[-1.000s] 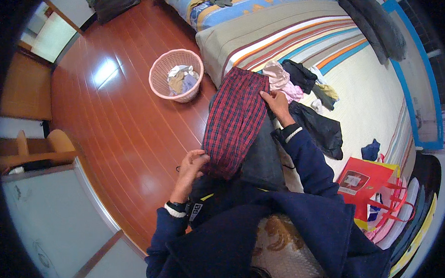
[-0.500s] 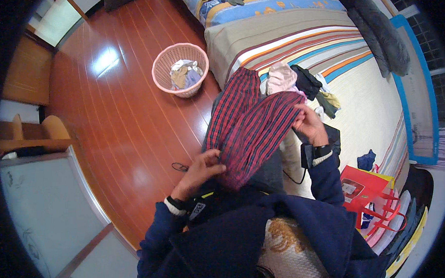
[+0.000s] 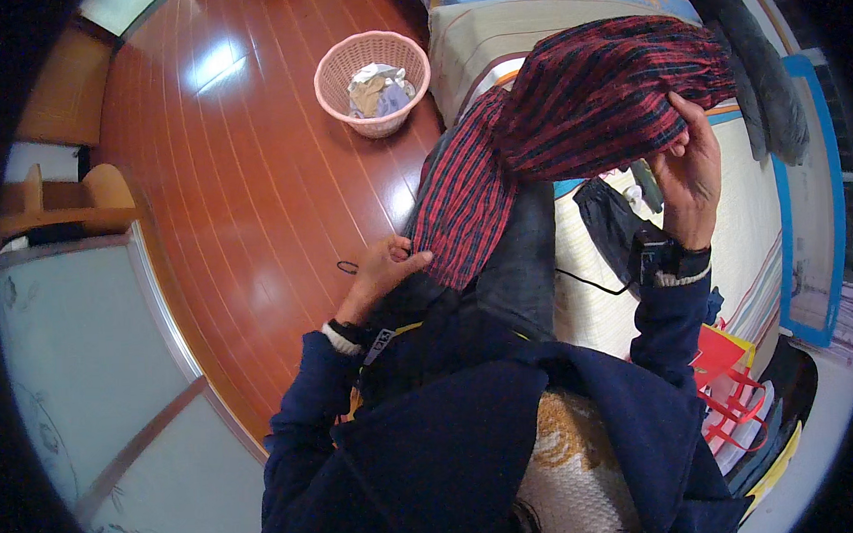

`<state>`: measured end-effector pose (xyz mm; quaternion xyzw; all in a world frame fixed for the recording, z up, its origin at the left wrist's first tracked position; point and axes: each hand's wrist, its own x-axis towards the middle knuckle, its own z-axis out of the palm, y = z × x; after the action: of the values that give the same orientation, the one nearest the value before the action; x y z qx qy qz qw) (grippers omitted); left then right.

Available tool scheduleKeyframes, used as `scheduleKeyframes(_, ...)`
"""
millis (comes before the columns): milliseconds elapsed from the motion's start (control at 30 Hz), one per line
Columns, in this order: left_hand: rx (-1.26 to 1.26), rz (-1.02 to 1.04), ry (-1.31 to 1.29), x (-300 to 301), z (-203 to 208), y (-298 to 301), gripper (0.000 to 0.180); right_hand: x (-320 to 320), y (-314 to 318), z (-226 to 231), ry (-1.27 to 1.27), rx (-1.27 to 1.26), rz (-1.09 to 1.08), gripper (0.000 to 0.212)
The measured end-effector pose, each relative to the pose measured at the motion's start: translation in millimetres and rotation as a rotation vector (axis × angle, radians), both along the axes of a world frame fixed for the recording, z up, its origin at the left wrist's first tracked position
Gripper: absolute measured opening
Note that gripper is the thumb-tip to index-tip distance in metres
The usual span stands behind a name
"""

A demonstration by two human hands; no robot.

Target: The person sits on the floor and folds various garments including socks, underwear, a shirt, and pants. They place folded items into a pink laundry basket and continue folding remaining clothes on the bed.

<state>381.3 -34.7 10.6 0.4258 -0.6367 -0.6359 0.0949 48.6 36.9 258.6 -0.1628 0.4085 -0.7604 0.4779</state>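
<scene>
Red-and-black plaid trousers (image 3: pixel 599 101) stretch from my lap out over the striped bed, their two legs spreading apart. My right hand (image 3: pixel 694 177) grips the right leg by its lower edge, and that leg is lifted and billowing over the bed. On the near left, my left hand (image 3: pixel 380 273) is closed on the edge of the trousers, beside my knee. Dark clothing (image 3: pixel 613 222) lies on the bed below the raised cloth, which hides most of the small clothes pile there.
A pink plastic basket (image 3: pixel 419 65) with a few clothes stands on the wooden floor (image 3: pixel 254 178) left of the bed (image 3: pixel 725 218). Red bags (image 3: pixel 726 355) rest at the right by my elbow. A frosted-glass cabinet (image 3: pixel 91 344) stands on the left.
My right hand has moved up and to the right, swinging the right trouser leg out over the clothes pile. My left hand has closed on the near edge. The view has shifted slightly.
</scene>
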Motion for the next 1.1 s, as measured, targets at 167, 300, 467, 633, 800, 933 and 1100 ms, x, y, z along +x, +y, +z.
scheduleKeyframes(167, 0.42, 0.157, 0.317, -7.1, 3.9, 6.4, 0.027, 35.8, 31.5, 21.9, 0.529, -0.084, -0.07, 0.016)
scheduleKeyframes(300, 0.813, 0.31, 0.56, -15.0, 19.7, -3.7, 0.028, 46.4, 68.3, 19.0, 1.189, -0.161, -0.43, 0.036)
scheduleKeyframes(467, 1.019, 0.437, 0.629, -15.5, 38.4, -5.2, 0.028, 59.0, 60.7, 11.2, 0.651, -0.148, -0.126, 0.049)
scheduleKeyframes(633, 0.548, 0.259, 0.488, 1.1, 54.2, -1.6, 0.032, 24.0, -20.5, -80.7, 0.169, 0.194, 0.062, 0.015)
scheduleKeyframes(800, 0.478, 0.272, 0.775, 0.2, 50.3, 4.4, 0.039, -32.8, -49.1, -210.6, 0.136, 0.578, 0.038, 0.019)
scheduleKeyframes(933, 0.555, 0.208, 0.807, 3.2, 39.5, 1.8, 0.042, -39.2, -48.3, -226.1, 0.142, 0.428, 0.039, 0.019)
scheduleKeyframes(1100, 0.918, 0.265, 0.645, 2.0, 28.7, -7.5, 0.046, -44.6, -53.4, -209.7, 0.18, 0.168, -0.026, 0.023)
